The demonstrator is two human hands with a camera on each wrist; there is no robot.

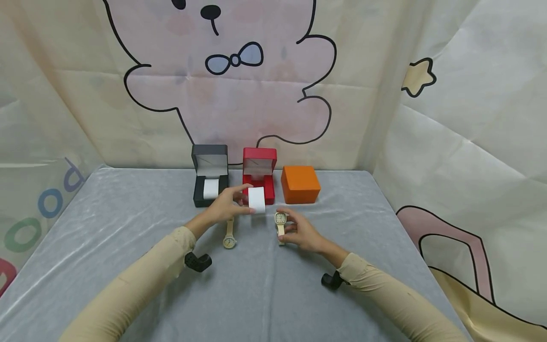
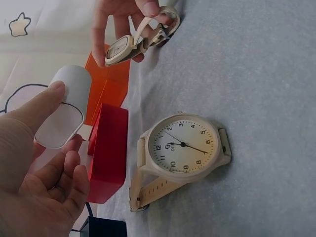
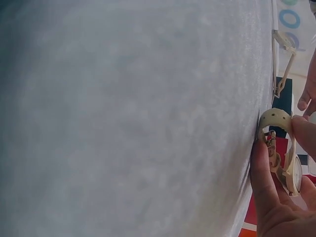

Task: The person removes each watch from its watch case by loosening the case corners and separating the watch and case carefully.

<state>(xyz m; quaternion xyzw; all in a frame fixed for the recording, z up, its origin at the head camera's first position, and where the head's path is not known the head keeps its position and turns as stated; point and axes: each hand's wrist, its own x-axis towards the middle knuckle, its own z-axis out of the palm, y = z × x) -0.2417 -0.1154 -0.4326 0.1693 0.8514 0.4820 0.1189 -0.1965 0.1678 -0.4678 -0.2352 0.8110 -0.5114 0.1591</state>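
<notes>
In my left hand [image 1: 225, 205] I pinch a white watch cushion [image 1: 257, 200] between thumb and fingers, held up in front of the open red watch box [image 1: 268, 189]. My right hand [image 1: 302, 231] grips a cream wristwatch [image 1: 280, 219] with a squarish face, just above the cloth; its strap [image 3: 275, 118] curves in a loop between thumb and fingers in the right wrist view. A second cream wristwatch with a round dial [image 2: 183, 146] lies on the table below my left hand, touched by neither hand.
An open black watch box [image 1: 198, 192] with a white cushion [image 1: 211, 189] inside stands left of the red one. To the right sits a closed orange box [image 1: 301, 185]. A grey cloth [image 1: 265, 294] covers the table, and printed curtains [image 1: 363, 95] hang behind.
</notes>
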